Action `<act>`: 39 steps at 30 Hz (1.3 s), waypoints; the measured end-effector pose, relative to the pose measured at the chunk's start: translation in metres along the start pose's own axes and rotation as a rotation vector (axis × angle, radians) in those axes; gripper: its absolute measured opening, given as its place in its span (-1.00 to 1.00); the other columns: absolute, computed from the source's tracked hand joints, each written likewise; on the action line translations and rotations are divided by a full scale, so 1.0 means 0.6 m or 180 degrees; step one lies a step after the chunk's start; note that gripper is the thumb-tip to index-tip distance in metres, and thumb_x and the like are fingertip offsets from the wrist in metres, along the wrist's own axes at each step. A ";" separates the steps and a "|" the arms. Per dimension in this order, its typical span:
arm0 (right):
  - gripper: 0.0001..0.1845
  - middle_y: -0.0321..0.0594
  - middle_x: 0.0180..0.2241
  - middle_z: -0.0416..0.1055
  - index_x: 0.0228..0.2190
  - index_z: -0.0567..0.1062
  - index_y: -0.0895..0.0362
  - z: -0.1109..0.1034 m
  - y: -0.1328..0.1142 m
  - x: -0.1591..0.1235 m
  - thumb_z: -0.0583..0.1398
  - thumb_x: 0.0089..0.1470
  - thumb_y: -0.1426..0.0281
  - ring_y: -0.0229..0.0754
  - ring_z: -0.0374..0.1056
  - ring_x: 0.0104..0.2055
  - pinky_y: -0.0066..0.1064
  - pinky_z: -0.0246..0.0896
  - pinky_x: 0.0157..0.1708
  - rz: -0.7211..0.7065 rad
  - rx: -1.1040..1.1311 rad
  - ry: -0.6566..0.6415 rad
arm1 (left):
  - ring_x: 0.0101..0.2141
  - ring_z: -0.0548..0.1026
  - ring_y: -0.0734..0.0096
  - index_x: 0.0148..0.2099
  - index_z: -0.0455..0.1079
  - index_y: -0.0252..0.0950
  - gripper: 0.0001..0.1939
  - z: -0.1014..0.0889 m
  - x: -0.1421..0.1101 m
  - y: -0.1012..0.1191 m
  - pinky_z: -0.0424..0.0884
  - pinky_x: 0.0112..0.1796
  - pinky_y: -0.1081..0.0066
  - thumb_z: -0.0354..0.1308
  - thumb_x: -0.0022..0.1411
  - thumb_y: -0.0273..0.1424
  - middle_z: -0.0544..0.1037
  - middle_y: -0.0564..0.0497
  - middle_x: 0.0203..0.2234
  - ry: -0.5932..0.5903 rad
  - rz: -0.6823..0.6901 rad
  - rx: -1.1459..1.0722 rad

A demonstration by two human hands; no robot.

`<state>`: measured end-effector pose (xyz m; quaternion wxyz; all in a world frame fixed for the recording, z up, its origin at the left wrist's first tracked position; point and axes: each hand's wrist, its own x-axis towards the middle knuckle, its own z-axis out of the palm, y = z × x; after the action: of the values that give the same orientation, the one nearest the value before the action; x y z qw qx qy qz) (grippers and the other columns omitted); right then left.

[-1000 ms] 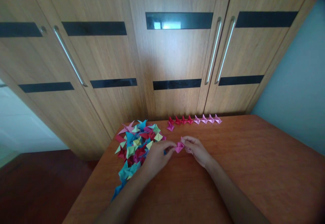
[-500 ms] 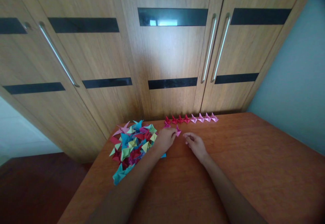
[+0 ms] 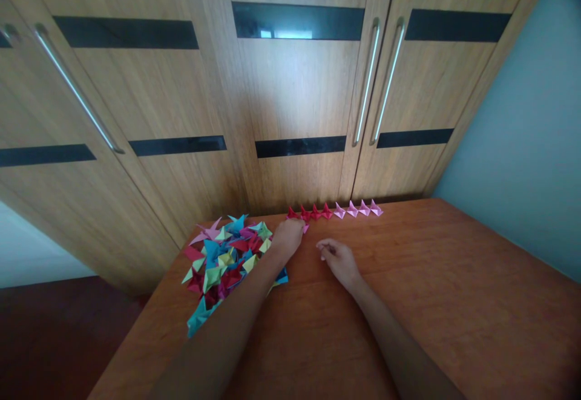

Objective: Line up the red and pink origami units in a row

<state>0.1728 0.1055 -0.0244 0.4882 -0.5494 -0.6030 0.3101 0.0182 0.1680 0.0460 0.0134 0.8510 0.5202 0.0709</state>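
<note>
My left hand (image 3: 287, 235) reaches to the far edge of the wooden table (image 3: 431, 303), fingers closed on a small pink folded paper piece (image 3: 305, 227) right by the left end of a row of folded pieces. That row (image 3: 336, 210) runs along the table's back edge, red ones on the left, pink ones on the right. My right hand (image 3: 334, 258) rests on the table a little nearer to me, fingers loosely curled with nothing visible in them. A heap of folded paper pieces (image 3: 222, 259) in blue, red, yellow, green and pink lies left of my left forearm.
Wooden wardrobe doors (image 3: 299, 97) with long metal handles (image 3: 365, 82) stand directly behind the table. A pale blue wall (image 3: 521, 146) is at the right. Dark red floor (image 3: 59, 339) shows to the left of the table.
Both hands held the pink piece together a second ago. The right hand let go, and the left hand carried the piece away from me to the left end of the row.
</note>
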 end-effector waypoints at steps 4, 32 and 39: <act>-0.75 -0.29 -0.55 0.43 -0.38 0.51 0.13 0.001 0.001 -0.001 0.08 0.02 0.28 -0.22 0.34 -0.47 -0.42 0.23 -0.36 0.0039 -0.0003 -0.0015 | -0.19 0.50 0.24 -0.19 0.44 -0.31 -0.74 0.000 0.003 0.000 0.37 -0.13 0.29 -0.09 0.30 -0.46 0.54 -0.16 -0.25 -0.0035 -0.0055 0.0092; -0.74 -0.27 -0.53 0.45 -0.39 0.51 0.12 0.001 -0.003 -0.003 0.07 0.01 0.28 -0.21 0.35 -0.48 -0.41 0.23 -0.38 -0.0036 -0.0014 -0.0024 | -0.18 0.45 0.21 -0.15 0.44 -0.31 -0.73 0.000 0.010 0.002 0.38 -0.19 0.27 -0.10 0.29 -0.47 0.42 -0.18 -0.17 0.0171 -0.0089 0.0221; -0.74 -0.27 -0.55 0.45 -0.38 0.51 0.13 0.001 0.001 -0.004 0.07 0.01 0.30 -0.21 0.36 -0.48 -0.41 0.24 -0.38 -0.0011 -0.0087 -0.0070 | -0.19 0.44 0.29 -0.15 0.43 -0.26 -0.76 -0.030 -0.026 0.017 0.36 -0.16 0.35 -0.07 0.29 -0.39 0.44 -0.10 -0.17 0.0342 0.0020 0.0097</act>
<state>0.1721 0.1034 -0.0256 0.4745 -0.5516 -0.6135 0.3070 0.0179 0.1485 0.0633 -0.0277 0.8477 0.5185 0.1086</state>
